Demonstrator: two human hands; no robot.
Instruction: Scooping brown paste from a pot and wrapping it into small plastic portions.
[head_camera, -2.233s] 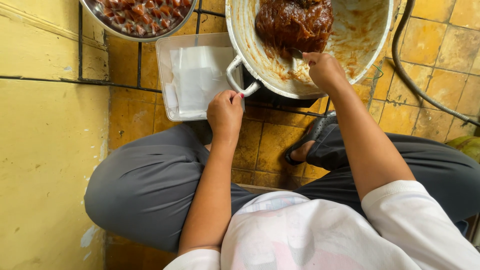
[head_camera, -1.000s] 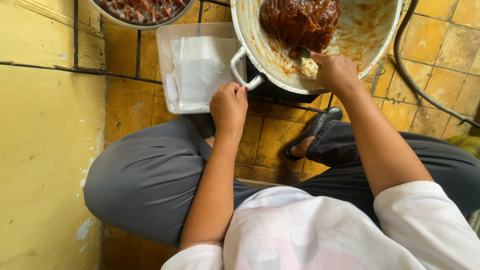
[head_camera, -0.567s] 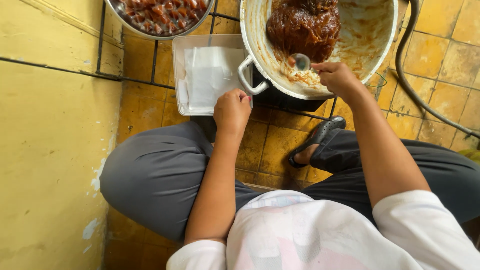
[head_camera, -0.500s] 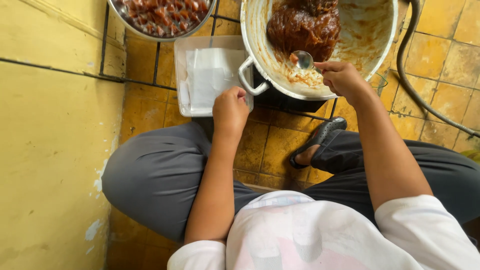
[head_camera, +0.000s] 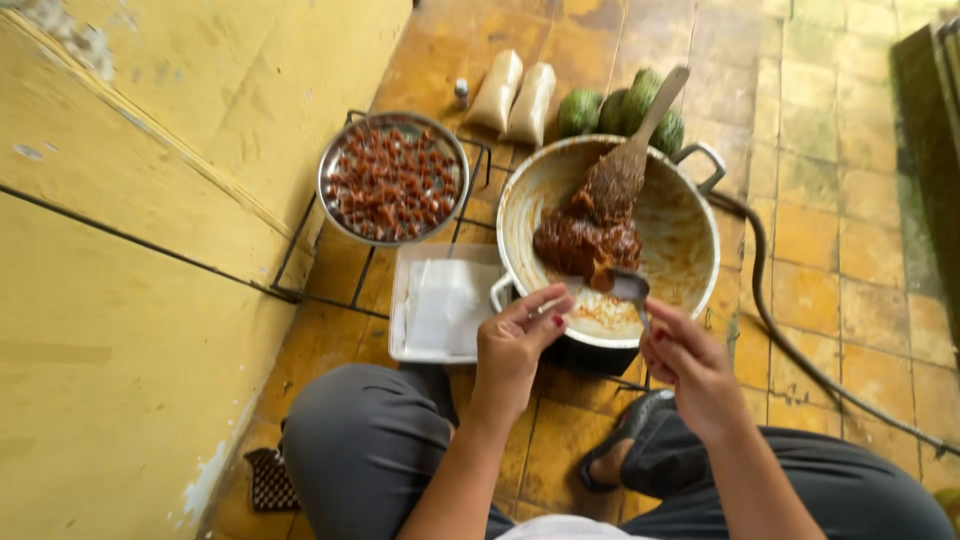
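Floor: yellow tiles (head_camera: 840, 230) beside a yellow wall.
Right hand (head_camera: 690, 365): pinches small metal spoon (head_camera: 630, 290) over big metal pot (head_camera: 690, 260) of brown paste (head_camera: 585, 245).
Left hand (head_camera: 512, 345): fingers curled at pot's near rim, holding nothing clear.

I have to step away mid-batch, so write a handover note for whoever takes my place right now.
Left hand: at the near rim of the big pot, fingers pinching something small I cannot make out.
Right hand: holds a metal spoon in the brown paste.
Wooden paddle rests in the pot.
White tray holds paper squares.
Done: round bowl full of brown pieces.
Left: much paste remains in the pot.
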